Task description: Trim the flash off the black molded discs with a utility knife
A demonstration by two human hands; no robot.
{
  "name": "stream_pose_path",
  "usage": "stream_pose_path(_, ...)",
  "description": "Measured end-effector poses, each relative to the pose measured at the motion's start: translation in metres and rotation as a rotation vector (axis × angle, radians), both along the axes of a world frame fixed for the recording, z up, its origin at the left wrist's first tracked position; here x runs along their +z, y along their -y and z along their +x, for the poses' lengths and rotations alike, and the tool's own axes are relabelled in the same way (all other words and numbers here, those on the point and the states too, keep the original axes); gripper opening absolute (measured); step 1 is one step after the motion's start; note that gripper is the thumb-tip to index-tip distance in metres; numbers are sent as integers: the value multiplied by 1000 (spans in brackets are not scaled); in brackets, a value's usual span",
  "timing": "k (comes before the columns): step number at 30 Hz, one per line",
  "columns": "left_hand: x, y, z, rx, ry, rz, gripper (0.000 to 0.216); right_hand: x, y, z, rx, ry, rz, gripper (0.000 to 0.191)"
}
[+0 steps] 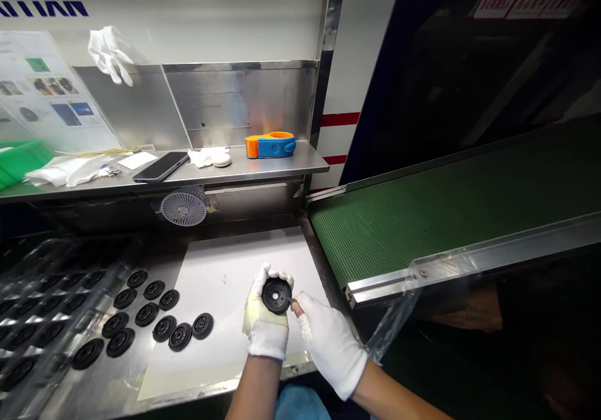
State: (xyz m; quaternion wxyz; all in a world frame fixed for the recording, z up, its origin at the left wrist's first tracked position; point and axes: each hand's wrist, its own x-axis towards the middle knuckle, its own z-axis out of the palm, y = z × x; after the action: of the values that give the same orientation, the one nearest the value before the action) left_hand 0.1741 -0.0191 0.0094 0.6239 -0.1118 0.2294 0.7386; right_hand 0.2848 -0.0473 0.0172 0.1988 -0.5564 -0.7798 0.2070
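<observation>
Head view, looking down at two white-gloved hands. The left hand [266, 320] is closed around a black disc [277, 295] with a central hole, cupping it upright-facing toward the camera. The right hand [330, 345] pinches a small dark tool [292, 300], too small to identify, and its tip touches the disc's rim. Both hands are above a white sheet [225, 263] on a steel table [96, 385], near its front edge.

Just left of the hands, more black discs [203, 325] lie loose in a cluster, partly on the sheet and partly on the bare steel. Farther left, similar discs sit in a clear plastic tray [42, 307]. A green conveyor belt [446, 220] runs beside the table's right edge. Along the back, a steel shelf [282, 161] carries an orange-and-blue tape dispenser [270, 145], a phone [160, 166] and a green bin [19, 163]. A small fan [184, 208] is mounted beneath the shelf.
</observation>
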Motion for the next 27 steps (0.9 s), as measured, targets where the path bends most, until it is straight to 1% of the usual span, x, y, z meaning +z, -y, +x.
stream_pose_path(4,-6,1,-2,-17,14,58,12,3,0,1,1,-11,-39,25)
stream_pose_path(6,-8,1,-2,-11,26,60,13,3,1,2,20,-18,-40,25)
stream_pose_path(9,-8,1,-3,-15,47,75,14,2,1,3,38,-32,-24,25)
stream_pose_path(12,-6,1,-2,-31,39,110,15,1,0,4,-6,11,15,27)
stream_pose_path(17,-4,0,4,7,48,72,12,4,4,-1,-2,24,-2,23)
stream_pose_path(20,-3,2,4,50,-9,48,12,4,6,-3,21,8,3,23)
stream_pose_path(21,-2,4,3,25,-40,47,15,3,6,-3,27,-6,8,23)
stream_pose_path(24,3,11,-1,-158,-94,67,27,1,2,3,36,-17,14,23)
stream_pose_path(25,5,13,-2,-199,-95,70,28,0,0,5,35,-8,16,24)
stream_pose_path(26,6,13,-3,-209,-94,71,27,0,-1,7,31,6,16,24)
stream_pose_path(27,7,12,-2,-192,-90,64,25,0,-2,8,26,18,15,24)
